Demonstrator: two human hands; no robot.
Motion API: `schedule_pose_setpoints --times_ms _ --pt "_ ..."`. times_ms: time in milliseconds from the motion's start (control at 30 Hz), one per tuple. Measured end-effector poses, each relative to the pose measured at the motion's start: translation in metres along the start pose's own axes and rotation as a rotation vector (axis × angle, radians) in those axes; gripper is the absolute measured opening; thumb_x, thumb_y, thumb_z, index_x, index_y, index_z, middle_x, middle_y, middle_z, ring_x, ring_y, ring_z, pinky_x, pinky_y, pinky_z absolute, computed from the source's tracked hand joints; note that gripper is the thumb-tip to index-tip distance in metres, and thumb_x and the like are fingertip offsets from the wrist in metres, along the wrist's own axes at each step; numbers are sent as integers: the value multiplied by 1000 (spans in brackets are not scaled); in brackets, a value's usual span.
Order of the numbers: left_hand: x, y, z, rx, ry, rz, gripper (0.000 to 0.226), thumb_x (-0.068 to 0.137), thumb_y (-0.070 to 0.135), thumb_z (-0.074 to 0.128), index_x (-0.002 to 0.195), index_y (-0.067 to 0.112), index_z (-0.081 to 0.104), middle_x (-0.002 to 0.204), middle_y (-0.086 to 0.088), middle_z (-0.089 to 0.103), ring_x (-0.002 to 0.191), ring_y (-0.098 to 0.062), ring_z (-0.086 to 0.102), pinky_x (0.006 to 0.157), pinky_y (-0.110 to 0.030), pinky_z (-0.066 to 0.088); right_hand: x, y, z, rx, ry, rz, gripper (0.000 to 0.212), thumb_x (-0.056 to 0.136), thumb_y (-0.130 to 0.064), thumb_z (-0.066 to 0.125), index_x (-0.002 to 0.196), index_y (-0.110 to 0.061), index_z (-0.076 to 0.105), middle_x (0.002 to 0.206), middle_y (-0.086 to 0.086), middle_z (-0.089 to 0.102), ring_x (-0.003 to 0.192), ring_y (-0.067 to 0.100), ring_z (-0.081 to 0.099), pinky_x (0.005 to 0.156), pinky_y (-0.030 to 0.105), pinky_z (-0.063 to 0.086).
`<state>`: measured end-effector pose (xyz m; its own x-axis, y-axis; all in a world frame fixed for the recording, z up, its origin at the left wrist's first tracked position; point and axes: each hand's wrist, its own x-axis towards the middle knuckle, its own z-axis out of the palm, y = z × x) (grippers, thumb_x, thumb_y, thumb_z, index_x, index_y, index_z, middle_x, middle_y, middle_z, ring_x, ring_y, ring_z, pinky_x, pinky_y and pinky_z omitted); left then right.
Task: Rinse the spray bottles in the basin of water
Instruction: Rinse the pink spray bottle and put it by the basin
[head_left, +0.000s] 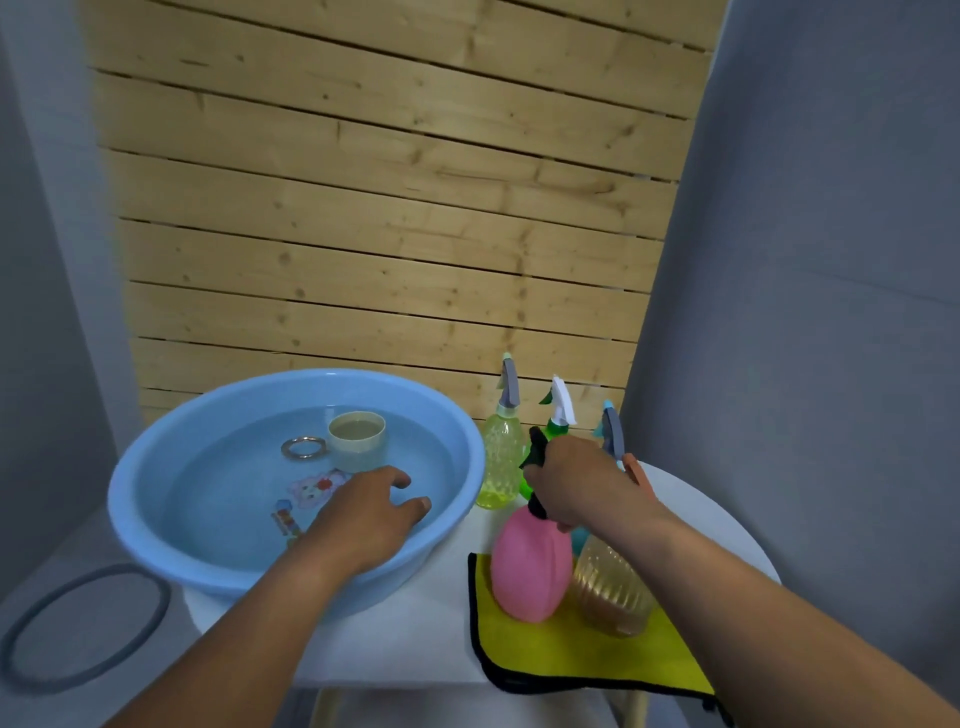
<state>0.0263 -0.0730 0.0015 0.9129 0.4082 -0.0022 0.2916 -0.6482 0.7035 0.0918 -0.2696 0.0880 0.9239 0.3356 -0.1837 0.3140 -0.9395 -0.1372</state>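
Observation:
A light blue basin (156, 467) filled with water stands on the left of a white round table (415, 623). My left hand (369, 512) hovers over the basin's near right side, fingers relaxed and empty. My right hand (576, 480) grips the black spray head of a pink bottle (527, 566), which stands on a yellow cloth (571, 660). An amber ribbed bottle (613, 592) stands beside it under my wrist. Behind are a yellow-green bottle (498, 457), a green bottle with a white head (558, 410) and a grey-blue spray head (613, 428).
A beige cup (358, 436) and a metal ring (304, 448) sit in the basin's water. A grey ring (31, 670) lies on the surface at lower left. A wooden slat wall rises behind the table, with grey walls on both sides.

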Motion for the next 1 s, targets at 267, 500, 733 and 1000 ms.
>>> schedule_pose_setpoints --times_ms 267,500,733,1000 --pt "1 -2 1 -16 13 15 47 89 48 64 131 29 55 136 2 55 125 -16 51 97 -27 37 0 4 -143 150 484 -18 21 96 -27 54 89 -8 59 74 9 63 67 24 65 61 35 54" --pt "-1 0 0 -16 25 28 45 90 48 64 130 30 55 135 5 54 123 -14 50 96 -26 36 32 24 -212 141 622 25 28 92 -14 55 65 -9 48 62 5 50 50 16 45 44 26 33" --pt "0 -1 2 -38 22 0 43 87 51 65 126 35 56 122 8 53 118 -13 53 93 -26 38 70 52 -197 -69 548 280 17 100 -13 49 106 1 58 85 9 51 75 24 50 52 31 34" --pt "4 -6 6 -35 31 -9 42 86 52 66 124 37 57 114 12 50 104 -7 49 90 -23 37 107 89 -147 38 443 376 37 100 -18 48 135 -5 51 99 13 46 88 27 45 73 35 36"
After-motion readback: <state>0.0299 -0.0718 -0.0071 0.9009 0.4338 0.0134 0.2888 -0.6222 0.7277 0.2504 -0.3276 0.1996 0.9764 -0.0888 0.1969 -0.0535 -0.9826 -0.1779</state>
